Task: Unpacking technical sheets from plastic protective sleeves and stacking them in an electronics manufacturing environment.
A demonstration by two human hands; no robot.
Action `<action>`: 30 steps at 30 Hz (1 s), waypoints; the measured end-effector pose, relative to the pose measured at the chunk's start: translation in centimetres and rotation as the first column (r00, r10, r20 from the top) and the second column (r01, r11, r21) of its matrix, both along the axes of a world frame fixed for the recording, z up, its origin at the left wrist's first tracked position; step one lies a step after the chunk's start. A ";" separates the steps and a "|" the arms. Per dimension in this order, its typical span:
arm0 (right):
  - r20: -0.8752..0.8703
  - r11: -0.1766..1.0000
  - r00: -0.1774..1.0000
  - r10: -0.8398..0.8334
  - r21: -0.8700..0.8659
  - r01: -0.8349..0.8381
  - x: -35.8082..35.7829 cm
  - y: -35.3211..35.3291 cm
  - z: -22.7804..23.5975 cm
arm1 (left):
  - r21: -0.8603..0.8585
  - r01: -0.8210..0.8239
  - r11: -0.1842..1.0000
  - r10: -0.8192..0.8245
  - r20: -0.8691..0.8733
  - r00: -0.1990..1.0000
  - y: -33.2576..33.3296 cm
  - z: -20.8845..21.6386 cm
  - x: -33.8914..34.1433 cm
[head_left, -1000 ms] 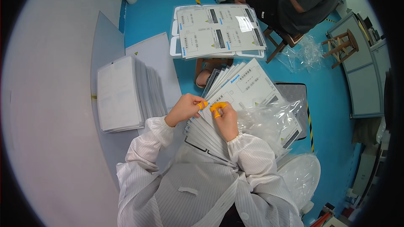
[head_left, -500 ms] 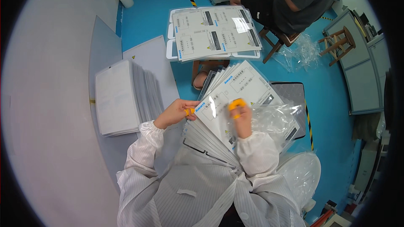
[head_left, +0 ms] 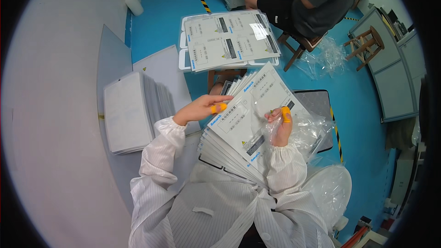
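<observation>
Across my lap lies a fanned stack of white printed panels (head_left: 248,124), each with blue and black print. My left hand (head_left: 202,109) rests at the top panel's left edge, fingers stretched out and a yellow finger cot on its thumb. My right hand (head_left: 282,126), also with a yellow finger cot, is closed above the right part of that panel. Its fingers pinch a clear plastic film (head_left: 301,131), which runs over the panel and bunches to the right. The exact grip point is partly hidden.
At the left stands a thick stack of white panels (head_left: 126,115) on a grey board. Ahead, more printed panels (head_left: 225,41) lie on a stool. A seated person (head_left: 324,4) is beyond. Crumpled film (head_left: 326,57) lies on the floor by a wooden stool (head_left: 366,46).
My right hand has moved right from the panel's middle, drawing clear film with it. My left hand has shifted up and right along the panel's edge, its fingers straighter.
</observation>
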State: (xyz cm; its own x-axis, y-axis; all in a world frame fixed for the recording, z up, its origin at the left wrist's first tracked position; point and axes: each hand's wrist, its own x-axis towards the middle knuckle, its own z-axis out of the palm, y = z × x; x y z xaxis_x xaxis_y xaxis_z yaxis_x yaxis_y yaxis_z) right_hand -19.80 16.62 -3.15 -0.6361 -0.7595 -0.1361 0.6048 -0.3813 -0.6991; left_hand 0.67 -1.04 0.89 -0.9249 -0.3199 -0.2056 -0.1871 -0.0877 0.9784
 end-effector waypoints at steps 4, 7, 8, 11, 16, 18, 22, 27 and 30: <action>-0.198 0.998 0.980 -0.021 0.047 0.031 -0.7 0.6 0.4 | -0.222 -0.150 0.963 0.173 0.089 0.981 0.5 -0.8 -3.0; -0.409 0.961 0.894 -0.181 0.119 0.250 -6.2 3.6 0.7 | -0.240 -0.291 0.926 0.316 0.074 0.946 -2.0 -2.9 -2.8; -0.492 0.935 0.835 -0.245 0.109 0.338 -8.8 5.4 1.7 | -0.314 -0.352 0.882 0.380 0.031 0.925 -3.4 -3.0 -2.1; -0.576 0.772 0.640 -0.509 0.024 0.635 -19.1 14.0 2.9 | -0.266 -0.565 0.781 0.586 -0.001 0.811 -9.1 -4.2 0.5; -0.353 0.477 0.431 -0.830 -0.051 0.877 -28.8 30.8 6.5 | 0.069 -0.786 0.614 0.789 -0.084 0.609 -15.5 -4.7 0.9; -0.387 0.463 0.401 -0.831 -0.079 0.883 -27.0 32.2 9.2 | 0.173 -0.840 0.515 0.857 -0.135 0.498 -17.1 -5.6 -0.6; -0.467 0.587 0.464 -0.753 -0.157 0.794 -24.8 32.9 10.7 | 0.046 -0.921 0.386 0.917 -0.132 0.378 -19.9 -8.7 -2.3; -0.593 0.745 0.533 -0.604 -0.183 0.642 -18.1 25.3 15.4 | -0.571 -0.780 0.257 0.932 -0.066 0.356 -20.8 -10.0 -0.2; -0.665 0.807 0.563 -0.490 -0.102 0.582 -13.0 20.9 16.3 | -0.803 -0.549 0.233 0.858 -0.097 0.505 -16.0 -6.2 -1.4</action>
